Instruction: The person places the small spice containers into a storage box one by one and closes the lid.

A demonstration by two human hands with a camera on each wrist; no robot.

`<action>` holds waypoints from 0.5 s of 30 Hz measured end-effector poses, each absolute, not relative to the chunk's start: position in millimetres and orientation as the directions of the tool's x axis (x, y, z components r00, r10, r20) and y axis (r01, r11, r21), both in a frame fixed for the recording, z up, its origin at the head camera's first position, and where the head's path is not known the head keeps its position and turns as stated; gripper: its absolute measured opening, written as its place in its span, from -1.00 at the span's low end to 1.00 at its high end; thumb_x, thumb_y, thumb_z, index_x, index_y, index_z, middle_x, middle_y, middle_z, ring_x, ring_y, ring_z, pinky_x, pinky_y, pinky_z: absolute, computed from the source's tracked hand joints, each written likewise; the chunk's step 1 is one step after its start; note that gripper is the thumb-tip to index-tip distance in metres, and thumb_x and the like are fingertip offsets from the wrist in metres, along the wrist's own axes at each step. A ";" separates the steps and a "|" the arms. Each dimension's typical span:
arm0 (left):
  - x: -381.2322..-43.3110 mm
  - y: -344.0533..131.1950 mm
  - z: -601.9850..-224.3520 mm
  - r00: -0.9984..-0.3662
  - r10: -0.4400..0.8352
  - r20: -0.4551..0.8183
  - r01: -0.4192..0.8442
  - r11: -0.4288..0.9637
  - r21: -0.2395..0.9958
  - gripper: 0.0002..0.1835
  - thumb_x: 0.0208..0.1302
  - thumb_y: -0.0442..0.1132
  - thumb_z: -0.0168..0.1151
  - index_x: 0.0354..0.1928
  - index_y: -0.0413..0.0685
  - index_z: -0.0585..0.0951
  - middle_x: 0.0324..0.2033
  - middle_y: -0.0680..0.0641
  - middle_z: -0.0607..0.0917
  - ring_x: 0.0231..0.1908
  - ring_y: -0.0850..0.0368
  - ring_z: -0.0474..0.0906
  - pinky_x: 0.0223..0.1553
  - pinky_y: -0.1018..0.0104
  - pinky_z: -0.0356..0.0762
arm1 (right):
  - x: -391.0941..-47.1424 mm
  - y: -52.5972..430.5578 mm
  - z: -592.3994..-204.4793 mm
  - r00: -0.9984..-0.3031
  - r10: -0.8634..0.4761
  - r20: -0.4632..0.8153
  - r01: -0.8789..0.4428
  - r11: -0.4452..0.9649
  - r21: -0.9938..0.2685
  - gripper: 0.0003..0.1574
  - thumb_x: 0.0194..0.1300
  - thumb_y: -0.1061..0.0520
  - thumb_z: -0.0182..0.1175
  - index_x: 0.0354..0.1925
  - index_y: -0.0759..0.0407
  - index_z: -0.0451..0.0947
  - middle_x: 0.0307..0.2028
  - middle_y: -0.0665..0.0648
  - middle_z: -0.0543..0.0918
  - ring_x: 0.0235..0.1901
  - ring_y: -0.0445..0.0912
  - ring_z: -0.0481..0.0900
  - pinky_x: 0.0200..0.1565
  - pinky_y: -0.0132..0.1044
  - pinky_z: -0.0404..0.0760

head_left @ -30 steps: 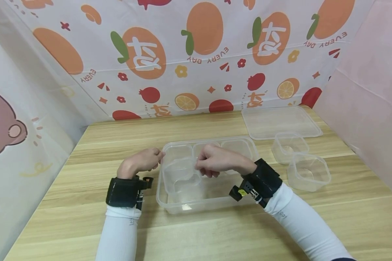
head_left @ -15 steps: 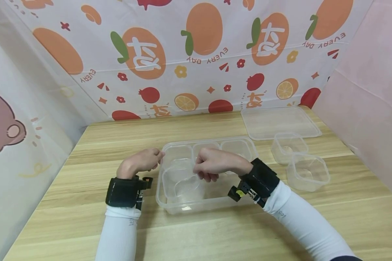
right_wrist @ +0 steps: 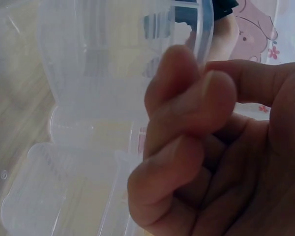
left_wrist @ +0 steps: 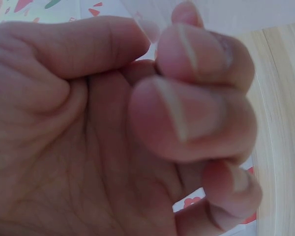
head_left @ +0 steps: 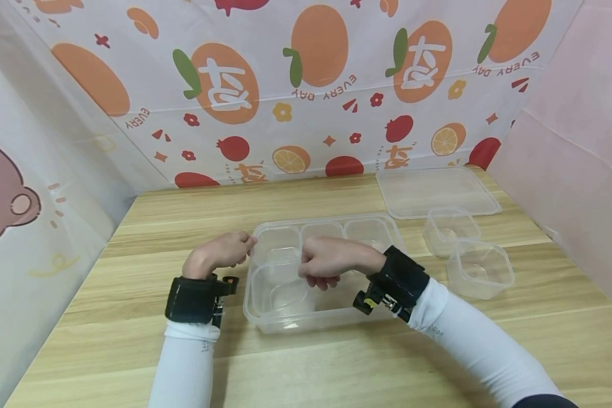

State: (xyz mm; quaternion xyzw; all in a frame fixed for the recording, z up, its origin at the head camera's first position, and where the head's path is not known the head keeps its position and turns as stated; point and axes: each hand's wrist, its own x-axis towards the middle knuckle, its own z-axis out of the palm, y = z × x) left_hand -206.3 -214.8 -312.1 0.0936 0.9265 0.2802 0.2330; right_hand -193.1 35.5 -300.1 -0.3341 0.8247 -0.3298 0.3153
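A large clear plastic box [head_left: 336,318] stands on the wooden table, with three small clear containers [head_left: 371,229] in its back row. At its left rim, my left hand [head_left: 221,249] pinches the edge between thumb and forefinger; plastic shows at those fingertips [left_wrist: 187,14] in the left wrist view. My right hand [head_left: 331,260] reaches over the box and pinches the right rim of another small clear container [head_left: 277,289]. That container lies within the front left part of the box, before the back row. The right wrist view shows its wall [right_wrist: 113,54] beside my curled fingers.
Two more small clear containers, a rear one [head_left: 451,233] and a nearer one [head_left: 481,271], stand right of the box. A flat clear lid [head_left: 438,192] lies at the back right, close to the fruit-print backdrop [head_left: 331,130].
My right hand has moved slightly left and down, and the small container in it has sunk lower and more level into the box's front left. My left hand has stayed at the rim.
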 end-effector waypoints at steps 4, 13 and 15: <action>-207.0 -214.2 -312.2 -0.874 0.303 -0.381 0.039 0.824 0.566 -0.63 0.68 -0.19 -0.26 -0.01 -0.32 0.51 -0.56 -0.01 0.39 -0.55 0.11 0.24 -0.41 0.22 0.22 | -192.8 32.3 -300.1 -0.562 -0.769 -0.305 -0.385 0.569 -0.727 -0.61 0.36 0.35 0.00 -0.56 0.48 0.58 -0.79 0.04 0.46 -0.81 -0.19 0.31 -0.69 -0.41 0.23; -207.3 -214.3 -311.9 -0.874 0.303 -0.381 0.040 0.825 0.564 -0.61 0.67 -0.18 -0.25 -0.02 -0.31 0.53 -0.59 0.00 0.37 -0.58 0.12 0.21 -0.42 0.22 0.21 | -190.3 23.3 -300.3 -0.528 -0.777 -0.342 -0.499 0.610 -0.616 -0.59 0.40 0.34 0.02 -0.55 0.48 0.61 -0.81 0.01 0.44 -0.81 -0.19 0.34 -0.68 -0.41 0.31; -207.1 -214.6 -312.0 -0.873 0.301 -0.383 0.037 0.825 0.563 -0.61 0.67 -0.18 -0.25 -0.02 -0.31 0.53 -0.60 0.00 0.37 -0.58 0.12 0.21 -0.42 0.22 0.21 | -189.9 20.6 -300.7 -0.521 -0.774 -0.360 -0.526 0.623 -0.579 -0.58 0.43 0.31 0.04 -0.52 0.49 0.63 -0.81 0.00 0.45 -0.81 -0.20 0.35 -0.67 -0.40 0.32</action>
